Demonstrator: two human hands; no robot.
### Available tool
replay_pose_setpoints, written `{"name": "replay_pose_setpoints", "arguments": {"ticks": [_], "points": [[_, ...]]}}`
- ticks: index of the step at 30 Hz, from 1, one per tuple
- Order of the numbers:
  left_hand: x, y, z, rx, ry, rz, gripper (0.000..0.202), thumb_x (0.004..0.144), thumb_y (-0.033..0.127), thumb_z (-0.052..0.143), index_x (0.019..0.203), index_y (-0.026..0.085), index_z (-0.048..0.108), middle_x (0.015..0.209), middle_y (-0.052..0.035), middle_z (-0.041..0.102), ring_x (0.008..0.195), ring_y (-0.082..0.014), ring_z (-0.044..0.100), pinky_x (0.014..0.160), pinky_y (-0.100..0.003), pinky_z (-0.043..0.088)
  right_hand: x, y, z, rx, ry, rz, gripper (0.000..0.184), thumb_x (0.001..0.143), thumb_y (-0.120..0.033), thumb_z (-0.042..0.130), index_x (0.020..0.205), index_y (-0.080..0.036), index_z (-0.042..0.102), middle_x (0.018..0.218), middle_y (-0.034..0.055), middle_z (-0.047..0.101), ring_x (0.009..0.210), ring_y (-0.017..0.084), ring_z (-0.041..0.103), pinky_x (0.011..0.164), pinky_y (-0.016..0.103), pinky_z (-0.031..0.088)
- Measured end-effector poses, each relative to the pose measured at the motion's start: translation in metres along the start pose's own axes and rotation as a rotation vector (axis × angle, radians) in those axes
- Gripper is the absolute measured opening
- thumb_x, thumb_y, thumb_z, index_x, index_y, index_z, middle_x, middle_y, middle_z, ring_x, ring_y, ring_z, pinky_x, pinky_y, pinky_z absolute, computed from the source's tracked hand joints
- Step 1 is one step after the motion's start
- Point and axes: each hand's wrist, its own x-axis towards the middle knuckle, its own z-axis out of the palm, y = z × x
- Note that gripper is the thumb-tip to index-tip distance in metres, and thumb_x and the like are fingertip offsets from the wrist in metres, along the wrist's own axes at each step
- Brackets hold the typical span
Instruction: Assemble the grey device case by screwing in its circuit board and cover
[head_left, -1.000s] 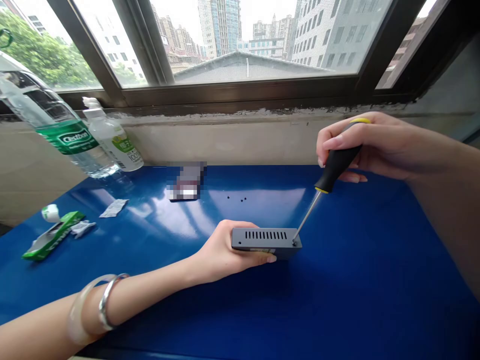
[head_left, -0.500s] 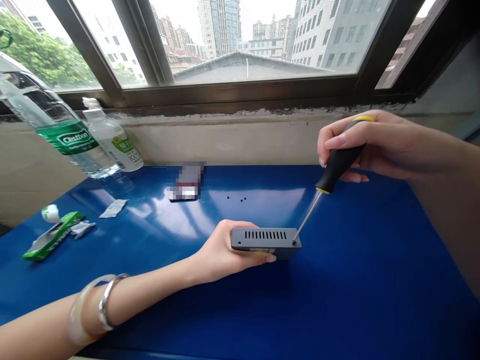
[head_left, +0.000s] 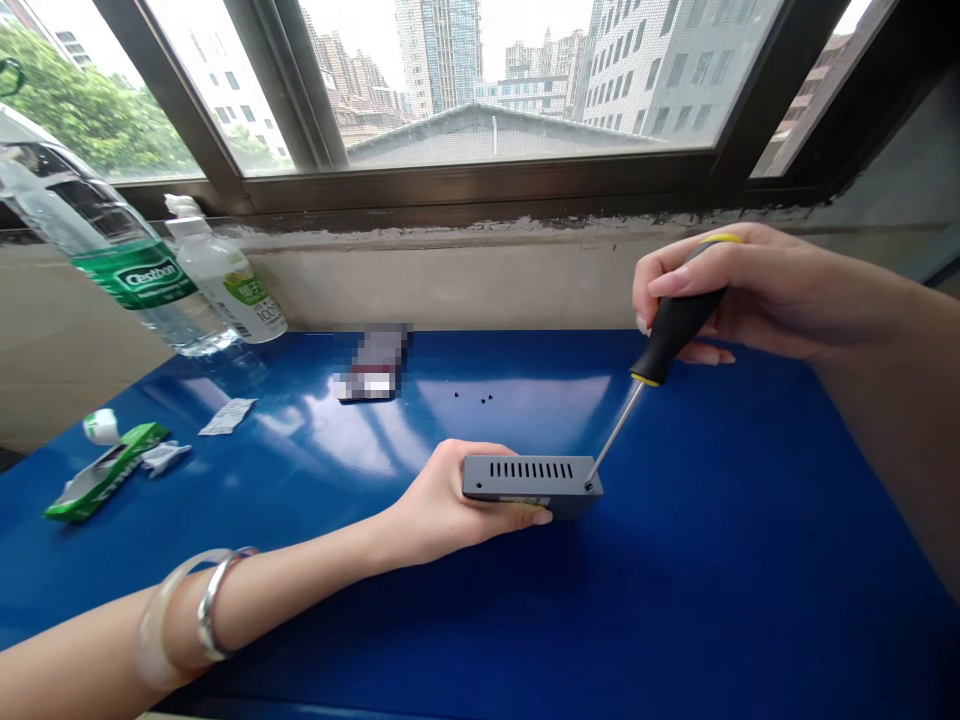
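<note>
Vented metal case (head_left: 529,483) — gripped in left hand (head_left: 450,500); screwdriver (head_left: 673,333) clenched in right hand (head_left: 757,285) — tip on screw (head_left: 589,486), 3 o'clock end.

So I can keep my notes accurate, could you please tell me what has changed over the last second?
Nothing clearly changed, and nothing was taken hold of or let go. The right hand still grips the screwdriver, its tip at a corner of the gray vented metal box, which the left hand still holds. The small black screws stayed put.
</note>
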Motion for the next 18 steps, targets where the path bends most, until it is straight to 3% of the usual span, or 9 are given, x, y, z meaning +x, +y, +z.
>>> {"name": "replay_pose_setpoints", "arguments": {"ticks": [18], "points": [[0.0003, 0.0016, 0.0011, -0.032, -0.009, 0.0, 0.03, 0.069, 0.03, 0.077, 0.09, 0.011, 0.069, 0.077, -0.0024, 0.07, 0.063, -0.0095, 0.057, 0.055, -0.016, 0.044, 0.0025, 0.0071, -0.0016, 0.016, 0.006, 0.019, 0.023, 0.084, -0.022, 0.051, 0.068, -0.011, 0.063, 0.06, 0.0011, 0.053, 0.04, 0.007, 0.051, 0.033, 0.016, 0.04]]}}
